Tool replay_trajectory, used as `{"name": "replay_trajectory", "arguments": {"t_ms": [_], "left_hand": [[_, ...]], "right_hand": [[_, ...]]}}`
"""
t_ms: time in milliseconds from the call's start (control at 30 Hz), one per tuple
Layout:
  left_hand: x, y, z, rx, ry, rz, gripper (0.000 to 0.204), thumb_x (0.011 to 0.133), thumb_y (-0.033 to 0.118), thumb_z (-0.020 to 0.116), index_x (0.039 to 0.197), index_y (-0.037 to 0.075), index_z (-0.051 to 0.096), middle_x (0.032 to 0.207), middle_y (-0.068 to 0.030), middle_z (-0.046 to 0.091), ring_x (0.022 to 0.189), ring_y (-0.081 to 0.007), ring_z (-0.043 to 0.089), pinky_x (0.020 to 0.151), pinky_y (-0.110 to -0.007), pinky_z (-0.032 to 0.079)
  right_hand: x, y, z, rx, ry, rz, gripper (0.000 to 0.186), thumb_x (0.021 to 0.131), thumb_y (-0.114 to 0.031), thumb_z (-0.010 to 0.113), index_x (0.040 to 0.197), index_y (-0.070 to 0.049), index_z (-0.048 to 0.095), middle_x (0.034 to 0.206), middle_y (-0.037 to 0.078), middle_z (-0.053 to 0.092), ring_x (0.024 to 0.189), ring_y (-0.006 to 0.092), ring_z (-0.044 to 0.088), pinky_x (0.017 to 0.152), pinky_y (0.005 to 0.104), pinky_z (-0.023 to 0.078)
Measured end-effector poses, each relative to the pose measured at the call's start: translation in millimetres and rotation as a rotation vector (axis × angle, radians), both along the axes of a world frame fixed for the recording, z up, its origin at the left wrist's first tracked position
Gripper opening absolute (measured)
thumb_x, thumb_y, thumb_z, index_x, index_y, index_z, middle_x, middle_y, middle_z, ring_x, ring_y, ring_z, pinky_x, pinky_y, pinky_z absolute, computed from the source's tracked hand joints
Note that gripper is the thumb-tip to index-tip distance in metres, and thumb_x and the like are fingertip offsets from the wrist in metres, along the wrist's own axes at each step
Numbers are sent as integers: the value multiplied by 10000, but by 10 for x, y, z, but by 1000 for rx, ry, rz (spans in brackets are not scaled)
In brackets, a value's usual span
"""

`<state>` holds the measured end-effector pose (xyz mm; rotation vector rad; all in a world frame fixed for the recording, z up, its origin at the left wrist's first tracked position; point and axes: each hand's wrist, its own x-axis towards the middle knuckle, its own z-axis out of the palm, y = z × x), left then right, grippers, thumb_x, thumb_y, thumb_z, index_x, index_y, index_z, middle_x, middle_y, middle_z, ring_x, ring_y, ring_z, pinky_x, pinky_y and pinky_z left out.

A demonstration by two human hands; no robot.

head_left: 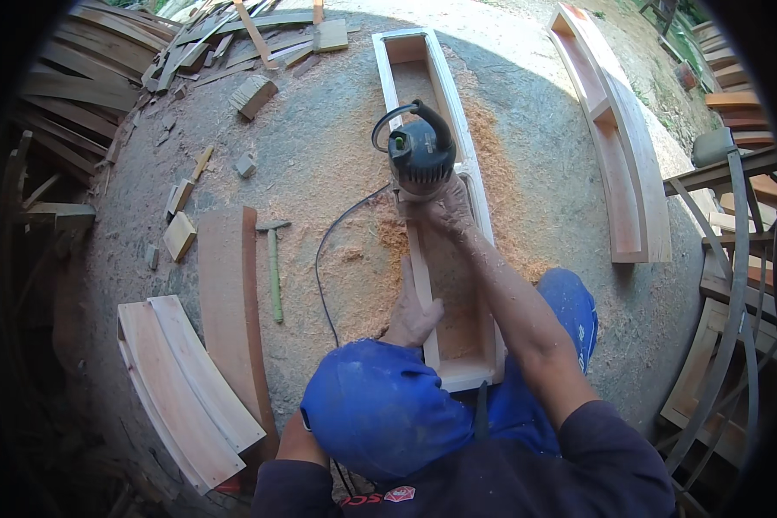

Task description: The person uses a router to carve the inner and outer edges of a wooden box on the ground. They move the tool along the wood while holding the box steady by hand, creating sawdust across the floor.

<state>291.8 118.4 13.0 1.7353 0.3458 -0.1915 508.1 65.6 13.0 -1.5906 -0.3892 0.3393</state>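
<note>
A long pale wooden frame (447,367) lies on the sawdust-covered concrete floor, running away from me. A dark power router (420,154) with a black cord sits on the frame's middle part. My right hand (447,207) is shut on the router's base, arm stretched forward. My left hand (414,312) presses flat against the frame's left rail near its close end. My blue-clad knees flank the frame's near end.
A hammer (274,263) lies left of the cord. Curved boards (229,302) and stacked planks (186,380) lie at lower left. A second curved frame (622,147) lies at right. Offcuts (253,95) and scrap timber crowd the far left. Metal stands are at right.
</note>
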Motion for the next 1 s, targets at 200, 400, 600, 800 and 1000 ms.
{"name": "replay_trajectory", "arguments": {"t_ms": [200,400,600,800,1000], "left_hand": [[-16,9,-64,13,-25,11,1126,827,216,667,1640,-79,-54,1659,-342,248,1528,-439,345,1250,-403,315],[16,-17,14,34,74,4,1106,844,217,664,1640,-78,-45,1652,-346,265,1511,-450,372,1246,-413,326],[28,14,-71,100,47,26,1080,869,189,661,1673,19,-38,1541,-322,458,1399,-411,523,1160,-431,424],[734,196,27,85,11,97,982,871,163,650,1671,23,99,1577,-277,448,1453,-396,478,1190,-436,396],[892,220,200,89,36,129,909,866,128,602,1660,34,168,1556,-278,478,1415,-429,510,1160,-453,429]], "right_hand": [[52,39,76,35,-13,8,777,706,-204,880,1378,-117,502,1259,68,637,1197,227,638,1049,349,497],[102,47,96,-146,-194,-101,689,721,-172,938,1314,-109,593,1166,35,718,1082,157,695,940,330,571],[-4,150,134,-171,-264,-205,699,687,-285,891,1240,-83,515,1121,114,674,1074,288,699,942,384,548],[27,175,51,-190,-287,-296,670,664,-314,894,1180,-77,539,1091,134,682,1032,331,709,907,408,562],[-4,144,-37,-173,-281,-268,683,705,-196,909,1276,-81,552,1155,69,700,1070,210,691,932,355,561]]}}
